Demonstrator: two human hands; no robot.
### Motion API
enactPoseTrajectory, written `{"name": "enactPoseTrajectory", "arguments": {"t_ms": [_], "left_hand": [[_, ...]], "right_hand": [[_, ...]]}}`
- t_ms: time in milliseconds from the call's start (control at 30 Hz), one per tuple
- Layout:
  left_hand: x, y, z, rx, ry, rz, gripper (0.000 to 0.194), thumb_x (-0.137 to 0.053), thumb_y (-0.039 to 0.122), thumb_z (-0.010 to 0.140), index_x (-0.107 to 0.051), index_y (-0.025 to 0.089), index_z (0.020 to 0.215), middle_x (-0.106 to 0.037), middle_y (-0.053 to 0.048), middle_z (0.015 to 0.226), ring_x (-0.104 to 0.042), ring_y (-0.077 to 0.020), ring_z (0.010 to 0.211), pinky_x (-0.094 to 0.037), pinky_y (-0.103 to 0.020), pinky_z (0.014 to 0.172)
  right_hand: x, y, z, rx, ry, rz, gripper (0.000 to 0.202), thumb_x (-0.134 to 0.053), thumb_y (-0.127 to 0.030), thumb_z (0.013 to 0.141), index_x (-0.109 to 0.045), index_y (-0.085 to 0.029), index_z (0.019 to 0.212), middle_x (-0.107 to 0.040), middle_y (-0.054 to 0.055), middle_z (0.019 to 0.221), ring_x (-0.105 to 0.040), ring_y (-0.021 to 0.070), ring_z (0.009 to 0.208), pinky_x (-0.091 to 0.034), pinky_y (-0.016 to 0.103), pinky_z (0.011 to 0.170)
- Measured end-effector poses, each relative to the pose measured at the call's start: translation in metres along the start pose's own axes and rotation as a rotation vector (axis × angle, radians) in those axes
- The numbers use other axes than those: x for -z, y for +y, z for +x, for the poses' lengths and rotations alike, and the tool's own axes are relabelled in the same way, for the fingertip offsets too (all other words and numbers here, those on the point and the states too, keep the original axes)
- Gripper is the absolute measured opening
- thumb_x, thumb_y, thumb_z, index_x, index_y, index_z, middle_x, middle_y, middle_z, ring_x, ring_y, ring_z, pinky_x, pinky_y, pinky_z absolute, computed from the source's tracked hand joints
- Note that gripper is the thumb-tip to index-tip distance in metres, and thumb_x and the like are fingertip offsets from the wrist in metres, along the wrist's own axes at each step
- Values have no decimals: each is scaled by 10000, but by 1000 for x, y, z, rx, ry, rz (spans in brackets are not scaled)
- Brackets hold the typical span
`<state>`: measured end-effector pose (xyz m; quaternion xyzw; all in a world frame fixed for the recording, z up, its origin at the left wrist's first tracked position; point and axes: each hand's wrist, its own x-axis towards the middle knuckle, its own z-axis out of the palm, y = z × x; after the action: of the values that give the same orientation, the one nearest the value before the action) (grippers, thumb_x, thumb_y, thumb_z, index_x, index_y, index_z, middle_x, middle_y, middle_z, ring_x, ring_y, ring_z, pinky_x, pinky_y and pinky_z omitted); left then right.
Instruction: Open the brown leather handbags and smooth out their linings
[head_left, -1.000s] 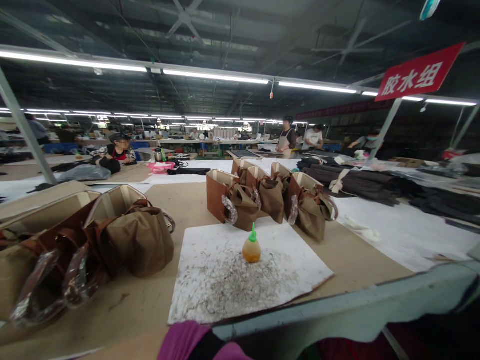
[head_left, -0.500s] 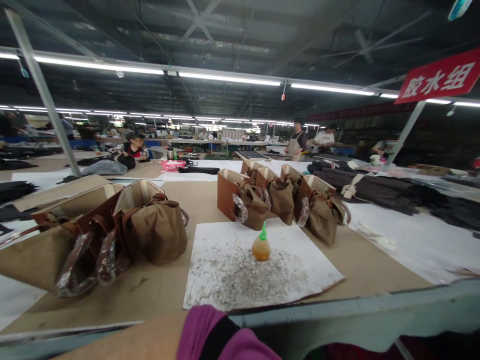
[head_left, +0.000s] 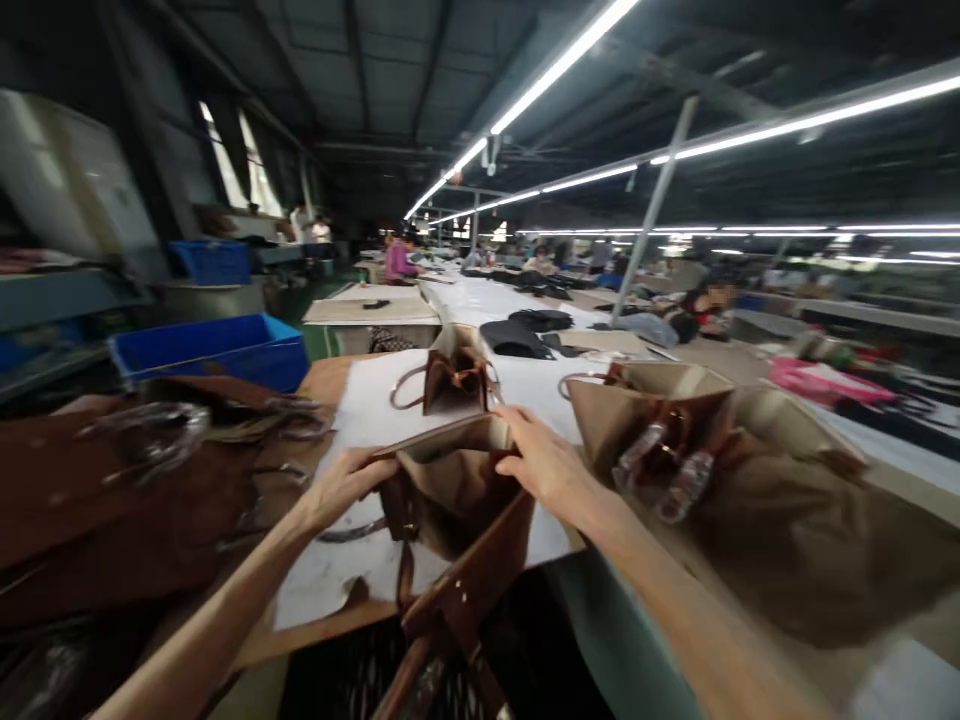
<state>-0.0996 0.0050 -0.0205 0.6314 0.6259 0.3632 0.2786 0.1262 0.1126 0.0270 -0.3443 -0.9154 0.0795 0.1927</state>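
A brown and tan handbag (head_left: pixel 450 495) is right in front of me, its top gaping and a leather flap with straps hanging toward me over the table edge. My left hand (head_left: pixel 349 485) grips the left end of its rim, fingers along the edge. On the opposite side, my right hand (head_left: pixel 546 460) is closed round the right corner of the rim, thumb toward the opening. Just beyond stands a smaller-looking brown bag (head_left: pixel 454 385) with a looped handle. White paper (head_left: pixel 315 575) lies beneath the held bag.
To the right stand more tan bags (head_left: pixel 787 530) with plastic-wrapped handles. Brown bags (head_left: pixel 97 500) are heaped on the left, blurred. Behind them is a blue bin (head_left: pixel 214 350). A metal post (head_left: pixel 656 205) rises at the right, and black fabric pieces (head_left: pixel 517 337) lie farther along the table.
My view has swung left, from the table with the glue bottle to this row of bags. Both hands have come into view, holding a handbag by its rim.
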Motion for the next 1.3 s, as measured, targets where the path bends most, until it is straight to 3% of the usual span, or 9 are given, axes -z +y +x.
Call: {"name": "enactPoseTrajectory", "arguments": {"t_ms": [133, 233, 367, 433, 533, 600, 833, 1067, 1300], "left_hand": [[5, -1, -9, -21, 63, -42, 232, -377, 251, 801, -553, 120, 725, -452, 35, 571, -365, -72, 524, -284, -188, 488], [0, -1, -4, -20, 67, -87, 228, -369, 244, 782, -549, 118, 721, -464, 29, 578, -366, -76, 529, -279, -180, 485], [2, -4, -8, -25, 55, -124, 233, -371, 246, 767, -559, 115, 728, -493, 19, 585, -382, -82, 533, -286, -176, 484], [4, -5, -10, -35, 38, -140, 248, -362, 245, 765, -573, 115, 751, -513, 13, 598, -396, -86, 538, -297, -176, 492], [6, -4, -14, -35, 48, -113, 270, -362, 254, 760, -593, 115, 767, -530, 5, 633, -418, -95, 568, -313, -177, 512], [7, -3, -15, -32, 52, -75, 279, -367, 257, 759, -608, 124, 798, -532, 9, 654, -423, -98, 587, -316, -177, 522], [3, -1, -10, -31, 69, 56, 270, -390, 233, 759, -627, 158, 866, -568, 34, 684, -474, -109, 630, -341, -194, 573], [-11, 11, 2, -63, 308, 165, 363, -531, 257, 707, -557, 190, 1062, -589, -26, 1024, -512, -177, 933, -375, -256, 839], [-15, 21, 17, -79, 224, 141, 186, -497, 268, 751, -623, 168, 844, -605, -4, 799, -532, -142, 778, -401, -210, 692]], "right_hand": [[-4, 4, 3, -21, 2, -68, 576, -579, -135, 664, -389, -227, 1199, -405, 52, 1266, -462, 212, 1055, -380, 316, 839], [-6, -4, 2, 109, 56, -155, 484, -581, -133, 661, -472, -232, 1122, -375, 29, 1298, -399, 218, 1125, -330, 350, 921], [-11, -24, 7, 257, 27, -168, 324, -584, -198, 696, -541, -227, 1016, -503, 19, 1167, -452, 183, 1054, -352, 311, 888], [-13, -32, 11, 223, -16, -200, 293, -584, -217, 707, -545, -218, 997, -566, 24, 1055, -501, 176, 970, -381, 291, 808], [-12, -38, 16, 126, -100, -315, 80, -547, -254, 749, -586, -225, 812, -622, 6, 847, -552, 176, 832, -370, 271, 664], [-10, -36, 19, 71, -113, -380, 127, -493, -292, 793, -587, -234, 728, -628, -8, 756, -566, 171, 765, -339, 260, 597], [-11, -18, 25, -26, -41, -524, 164, -455, -286, 814, -606, -238, 770, -640, 23, 757, -585, 189, 734, -313, 248, 543], [-15, -20, 26, -16, -77, -552, 172, -459, -265, 804, -615, -215, 749, -639, 45, 723, -596, 219, 706, -353, 272, 563], [-12, -16, 24, -53, -54, -529, 166, -458, -262, 809, -612, -213, 773, -637, 47, 736, -597, 197, 722, -350, 259, 570]]}}
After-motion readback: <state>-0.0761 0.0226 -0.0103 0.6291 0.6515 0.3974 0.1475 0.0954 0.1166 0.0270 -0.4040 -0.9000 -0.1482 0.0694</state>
